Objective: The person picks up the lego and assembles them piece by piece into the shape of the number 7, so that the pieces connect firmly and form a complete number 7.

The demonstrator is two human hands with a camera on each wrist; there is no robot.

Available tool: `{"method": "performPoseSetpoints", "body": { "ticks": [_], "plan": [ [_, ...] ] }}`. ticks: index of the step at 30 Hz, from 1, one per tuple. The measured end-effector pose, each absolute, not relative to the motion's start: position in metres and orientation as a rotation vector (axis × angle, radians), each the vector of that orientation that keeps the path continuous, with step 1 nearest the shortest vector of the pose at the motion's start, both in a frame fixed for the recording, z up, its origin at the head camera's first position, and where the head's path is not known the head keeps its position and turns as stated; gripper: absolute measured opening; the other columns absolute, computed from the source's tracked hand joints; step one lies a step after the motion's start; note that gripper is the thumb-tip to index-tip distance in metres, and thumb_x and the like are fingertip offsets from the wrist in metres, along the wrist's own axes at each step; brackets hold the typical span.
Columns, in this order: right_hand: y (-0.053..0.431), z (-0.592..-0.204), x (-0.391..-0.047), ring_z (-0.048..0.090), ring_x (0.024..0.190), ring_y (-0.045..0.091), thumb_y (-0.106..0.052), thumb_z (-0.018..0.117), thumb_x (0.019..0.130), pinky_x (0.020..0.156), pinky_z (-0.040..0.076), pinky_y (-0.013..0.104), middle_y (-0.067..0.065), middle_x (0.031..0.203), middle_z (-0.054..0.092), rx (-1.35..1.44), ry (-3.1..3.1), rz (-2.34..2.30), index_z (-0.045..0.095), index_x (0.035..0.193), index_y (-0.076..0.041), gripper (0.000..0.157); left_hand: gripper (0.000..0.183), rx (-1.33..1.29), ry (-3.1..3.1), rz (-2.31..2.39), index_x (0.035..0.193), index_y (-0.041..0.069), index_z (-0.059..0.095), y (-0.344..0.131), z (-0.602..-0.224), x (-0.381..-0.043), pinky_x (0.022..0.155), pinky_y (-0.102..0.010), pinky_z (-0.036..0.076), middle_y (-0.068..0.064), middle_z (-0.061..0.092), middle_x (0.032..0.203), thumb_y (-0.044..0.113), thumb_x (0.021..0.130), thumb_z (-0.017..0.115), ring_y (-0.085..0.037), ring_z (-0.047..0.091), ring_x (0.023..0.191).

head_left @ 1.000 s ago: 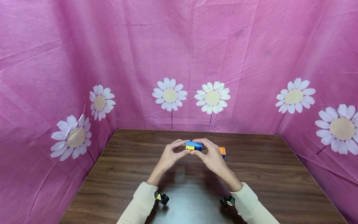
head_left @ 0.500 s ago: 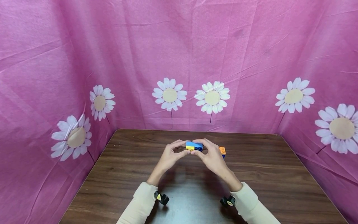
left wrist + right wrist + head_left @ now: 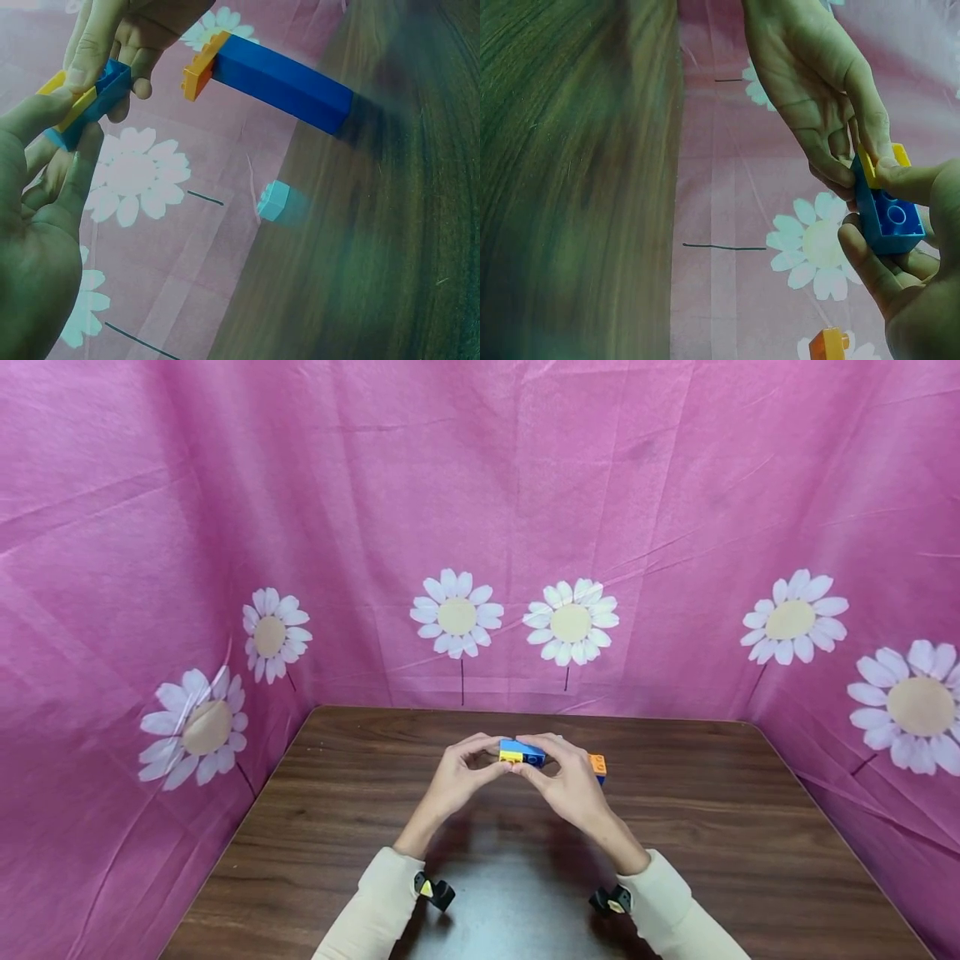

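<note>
Above the table, my left hand (image 3: 454, 778) and right hand (image 3: 573, 787) hold a long blue toy brick (image 3: 531, 757) between thumbs and fingers. A smaller yellow brick (image 3: 510, 757) sits against its hollow side, at the left end. The right wrist view shows round tubes inside the uncovered half of the blue brick (image 3: 895, 217). Both thumbs lie at the yellow brick (image 3: 899, 154), the left hand at its end and the right beside it. Whether the yellow brick is fully pressed in, I cannot tell.
Behind my right hand stands a tall blue block (image 3: 281, 82) topped by an orange brick (image 3: 597, 764), partly hidden in the head view. A small pale-blue brick (image 3: 274, 201) lies on the wooden table (image 3: 337, 827). Pink flowered cloth (image 3: 480, 485) borders the table's back and sides.
Both hands keep their hold on the bricks. The blue brick has tipped slightly, its right end a little lower, and the right fingers have shifted a little with it.
</note>
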State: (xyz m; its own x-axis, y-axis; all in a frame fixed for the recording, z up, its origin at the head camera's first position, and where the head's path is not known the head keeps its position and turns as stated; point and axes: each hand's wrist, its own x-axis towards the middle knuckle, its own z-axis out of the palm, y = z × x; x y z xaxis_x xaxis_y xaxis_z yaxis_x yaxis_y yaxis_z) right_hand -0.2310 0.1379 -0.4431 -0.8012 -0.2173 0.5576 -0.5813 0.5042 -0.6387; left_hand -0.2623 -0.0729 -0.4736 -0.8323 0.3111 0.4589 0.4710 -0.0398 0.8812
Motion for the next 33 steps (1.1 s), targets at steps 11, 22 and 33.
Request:
{"method": "performPoseSetpoints", "body": {
  "ticks": [11, 22, 33],
  "plan": [
    [0.134, -0.445, -0.233, 0.071, 0.097, 0.016, -0.017, 0.087, 0.09, 0.068, 0.063, 0.027, 0.004, 0.118, 0.078, 0.65, -2.322, 1.266, 0.078, 0.127, -0.014, 0.038, 0.037, -0.869, -2.091, -2.02, 0.129, -0.004, 0.073, -0.076, -0.47, -0.263, 0.086, -0.022, 0.062, -0.024, 0.07, 0.109, -0.001, 0.093, 0.08, -0.006, 0.072, 0.097],
    [0.138, -0.444, -0.233, 0.07, 0.098, 0.015, -0.019, 0.088, 0.089, 0.076, 0.063, 0.03, 0.001, 0.117, 0.077, 0.614, -2.377, 1.242, 0.077, 0.128, -0.014, 0.04, 0.043, -0.862, -2.085, -2.133, 0.134, -0.008, 0.067, -0.072, -0.471, -0.262, 0.098, -0.029, 0.061, -0.024, 0.066, 0.116, -0.006, 0.093, 0.077, -0.007, 0.071, 0.105],
    [0.143, -0.444, -0.24, 0.072, 0.105, 0.014, -0.016, 0.092, 0.083, 0.091, 0.059, 0.028, -0.002, 0.116, 0.076, 0.732, -2.289, 1.128, 0.077, 0.124, -0.014, 0.044, 0.036, -0.756, -2.158, -2.27, 0.139, 0.001, 0.063, -0.069, -0.46, -0.259, 0.096, -0.027, 0.056, -0.015, 0.064, 0.13, 0.02, 0.109, 0.062, -0.012, 0.064, 0.108]
  ]
}}
